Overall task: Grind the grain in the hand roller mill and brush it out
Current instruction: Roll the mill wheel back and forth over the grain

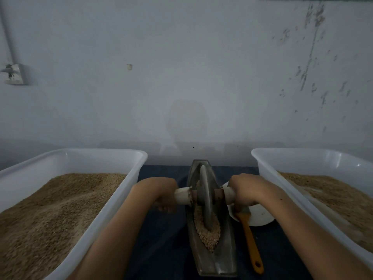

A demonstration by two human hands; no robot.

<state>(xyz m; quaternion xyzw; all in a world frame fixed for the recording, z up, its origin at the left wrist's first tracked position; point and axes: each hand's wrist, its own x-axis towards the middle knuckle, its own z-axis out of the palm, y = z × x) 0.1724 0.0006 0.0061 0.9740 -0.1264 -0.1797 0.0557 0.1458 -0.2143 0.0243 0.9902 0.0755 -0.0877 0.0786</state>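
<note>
A boat-shaped metal trough [228, 257] lies lengthways in front of me on the dark cloth. An upright grey grinding wheel [205, 197] stands in it on an axle with white handles [183, 196]. My left hand [161, 191] grips the left handle and my right hand [245, 189] grips the right one. Crushed grain [207, 233] fills the near part of the trough around the wheel. A brush with a yellow handle [251, 241] lies to the right of the trough, its head resting on a white plate [260, 216].
A large white tub of grain [66, 201] stands on the left, and another white tub with grain [327, 190] on the right. Both forearms run close beside the tubs. A pale wall rises behind the table, with a socket [15, 74] at the left.
</note>
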